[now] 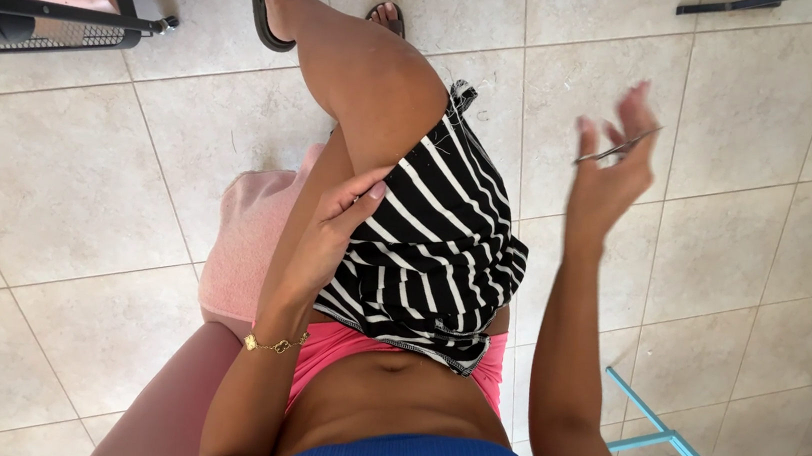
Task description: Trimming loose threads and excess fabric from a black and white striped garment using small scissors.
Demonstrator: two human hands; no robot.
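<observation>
Head view shows the left hand (336, 226) pressing flat, fingers loose, on soft, light striped cloth (438, 262) draped over the near thigh, best pinched at its hem, while the right hand (613, 169), raised farther right, grips what looks like thin scissors (618, 148).

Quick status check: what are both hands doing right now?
Left hand resting on striped fabric over the lap. Right hand raised, holding small scissors. Nothing between them.

Striped cloth (434, 251) lies on the lap, left hand (330, 230) touching its left edge, right hand (613, 169) raised to its right
</observation>
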